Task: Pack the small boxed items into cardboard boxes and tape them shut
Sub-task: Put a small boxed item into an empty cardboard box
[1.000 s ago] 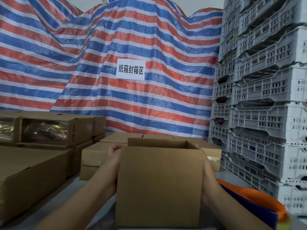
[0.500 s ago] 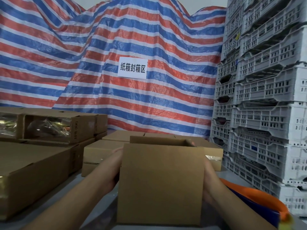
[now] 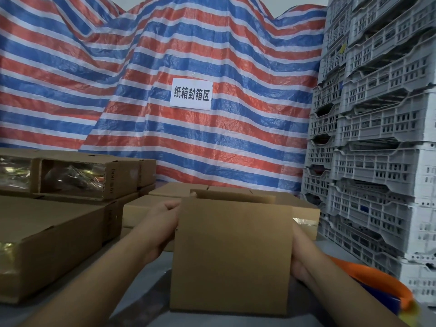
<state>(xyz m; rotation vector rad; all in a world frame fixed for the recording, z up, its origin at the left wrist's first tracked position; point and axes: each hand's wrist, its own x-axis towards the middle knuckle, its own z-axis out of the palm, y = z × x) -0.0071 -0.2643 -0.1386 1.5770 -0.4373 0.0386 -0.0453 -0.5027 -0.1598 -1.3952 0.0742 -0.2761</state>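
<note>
Striped tarp (image 3: 212, 55) behind; both hands (image 3: 162, 223) against open cardboard box (image 3: 232, 253), fingers' grip hidden, right hand (image 3: 300, 263) mostly hidden.

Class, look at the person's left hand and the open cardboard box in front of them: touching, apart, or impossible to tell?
Touching. The head view shows the left hand pressed against the left side of the open cardboard box, fingertips at its upper edge with no gap.

box (image 3: 232, 253) hides right hand (image 3: 299, 267) fingers

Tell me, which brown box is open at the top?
The cardboard box held between both hands, right in front. Its top flaps stand up, while the flat boxes behind it are closed.
</note>
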